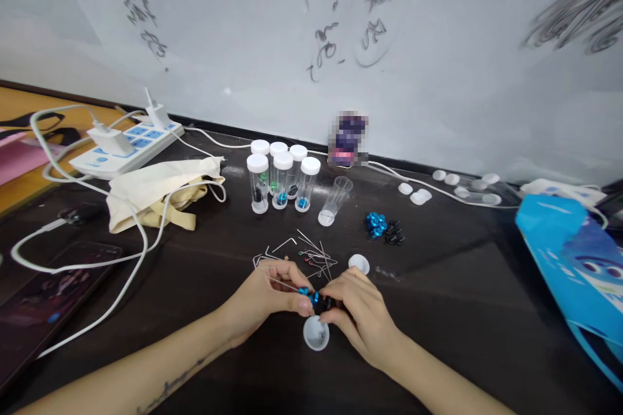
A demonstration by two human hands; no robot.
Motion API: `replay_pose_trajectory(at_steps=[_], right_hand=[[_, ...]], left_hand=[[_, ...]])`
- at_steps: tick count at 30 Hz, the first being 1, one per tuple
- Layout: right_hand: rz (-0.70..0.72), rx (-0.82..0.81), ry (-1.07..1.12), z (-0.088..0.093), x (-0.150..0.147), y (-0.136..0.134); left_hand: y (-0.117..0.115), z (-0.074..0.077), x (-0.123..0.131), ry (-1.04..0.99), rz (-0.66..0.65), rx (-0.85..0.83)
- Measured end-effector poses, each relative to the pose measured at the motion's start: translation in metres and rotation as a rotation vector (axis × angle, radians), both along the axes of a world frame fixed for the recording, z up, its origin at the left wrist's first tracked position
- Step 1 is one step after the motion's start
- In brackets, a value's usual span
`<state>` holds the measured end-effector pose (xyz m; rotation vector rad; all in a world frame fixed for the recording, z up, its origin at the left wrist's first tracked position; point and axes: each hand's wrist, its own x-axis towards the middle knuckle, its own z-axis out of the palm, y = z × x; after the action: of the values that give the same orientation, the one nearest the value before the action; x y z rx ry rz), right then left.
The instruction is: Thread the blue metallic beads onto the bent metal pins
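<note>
My left hand [280, 288] is closed on a small blue-and-black metal piece [307, 296], and a thin metal rod sticks out between its fingers. My right hand [357, 308] pinches the black end of the same piece, so both sets of fingertips nearly meet. Just below them sits a small white cup-like cap [316, 333] with tiny bits inside. Another white cap [359, 264] lies beyond my right fingers. Thin wire pins and hex keys [316, 258] are scattered past my left hand. Blue metal parts [376, 224] and black screws [394, 232] lie in small piles farther right.
Several white-capped clear tubes [283, 181] stand at the back beside a tilted lidless tube [337, 200]. A cloth pouch [156, 191], power strip [126, 146], looping white cables and a phone [53, 305] occupy the left. Loose caps [421, 196] and a blue bag [569, 259] are right.
</note>
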<state>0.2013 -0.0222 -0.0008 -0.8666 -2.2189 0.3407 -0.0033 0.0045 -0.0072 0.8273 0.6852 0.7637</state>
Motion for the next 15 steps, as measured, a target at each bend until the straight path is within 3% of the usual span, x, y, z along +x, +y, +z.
replay_pose_trajectory(at_steps=[15], right_hand=[[0.001, 0.019, 0.015, -0.0017, 0.0002, 0.0]], left_hand=[[0.0002, -0.0006, -0.0002, -0.028, 0.018, -0.02]])
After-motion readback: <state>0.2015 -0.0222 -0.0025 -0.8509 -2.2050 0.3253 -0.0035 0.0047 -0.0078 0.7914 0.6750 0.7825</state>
